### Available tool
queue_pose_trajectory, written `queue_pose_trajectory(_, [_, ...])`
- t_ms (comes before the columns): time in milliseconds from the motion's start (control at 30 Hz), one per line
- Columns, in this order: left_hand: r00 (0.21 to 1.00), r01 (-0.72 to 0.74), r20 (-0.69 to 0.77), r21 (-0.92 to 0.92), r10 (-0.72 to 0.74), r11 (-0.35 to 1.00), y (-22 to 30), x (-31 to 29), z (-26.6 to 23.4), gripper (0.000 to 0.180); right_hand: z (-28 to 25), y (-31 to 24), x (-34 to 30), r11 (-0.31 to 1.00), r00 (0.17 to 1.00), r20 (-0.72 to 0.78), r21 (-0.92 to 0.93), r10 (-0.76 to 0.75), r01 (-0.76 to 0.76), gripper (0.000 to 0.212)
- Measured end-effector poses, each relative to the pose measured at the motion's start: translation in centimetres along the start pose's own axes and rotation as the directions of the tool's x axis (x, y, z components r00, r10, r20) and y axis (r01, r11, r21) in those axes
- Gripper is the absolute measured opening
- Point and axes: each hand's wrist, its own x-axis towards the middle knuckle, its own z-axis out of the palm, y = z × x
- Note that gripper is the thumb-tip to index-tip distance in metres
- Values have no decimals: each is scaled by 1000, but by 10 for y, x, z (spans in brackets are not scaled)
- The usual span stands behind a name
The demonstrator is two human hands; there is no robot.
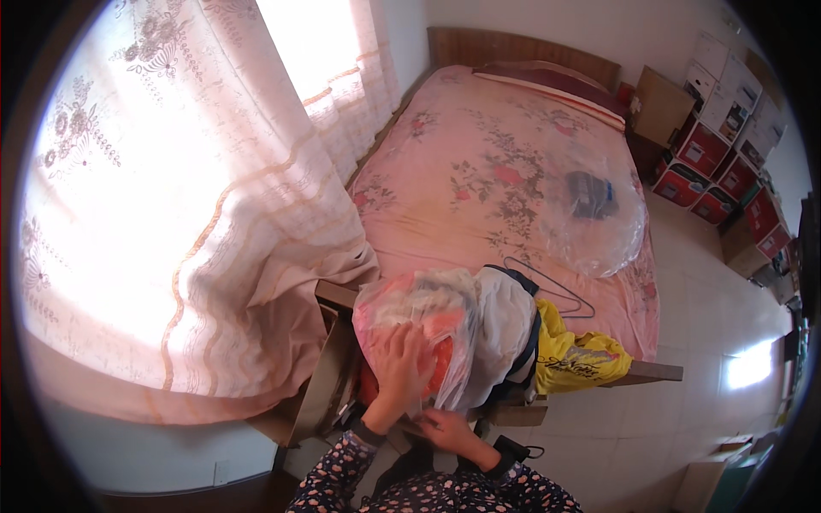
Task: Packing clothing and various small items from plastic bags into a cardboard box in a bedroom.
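A filled, translucent plastic bag (pixel 453 299) with pink, white and red showing through rests at the foot of the bed. My left hand (pixel 400 363) lies on its front with the fingers stretched out. Lower down, my right hand (pixel 451 432) is closed at the bag's bottom edge, its fingertips seeming to pinch the plastic. Against the bag's right side sits a bundle of white and dark cloth (pixel 505 325). Beyond that bundle, a yellow plastic bag (pixel 577 355) with dark print drapes over the wooden bed end (pixel 654 373).
A dark clothes hanger (pixel 560 293) lies on the pink floral bedspread (pixel 436 188). Farther right is a large clear plastic bag (pixel 599 244) with something dark on it. A long pale curtain (pixel 214 214) hangs at left. Red and white boxes (pixel 705 150) are stacked at the far right.
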Motion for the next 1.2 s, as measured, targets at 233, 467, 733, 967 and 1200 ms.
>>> queue_pose_trajectory(233, [986, -108, 92, -286, 139, 952, 19, -27, -10, 24, 12, 23, 3, 999, 999, -23, -21, -28, 27, 28])
queue_pose_trajectory(467, [987, 93, 155, -344, -41, 934, 1, -28, 17, 19, 9, 7, 3, 996, 998, 37, -75, 51, -49, 34])
queue_pose_trajectory(733, [992, 104, 84, -128, -93, 986, -15, -20, 24, 13, 12, 3, 3, 999, 999, 14, -42, 36, -35, 37])
queue_pose_trajectory(967, [978, 66, 196, 15, -67, 998, -13, -19, 13, 27, 11, 6, 2, 999, 1000, -16, -50, 21, -22, 40])
queue_pose_trajectory(1200, [947, 129, 302, -31, -114, 991, -24, -21, 44, 34, 16, 0, 4, 998, 999, -34, -46, -35, 34, 36])
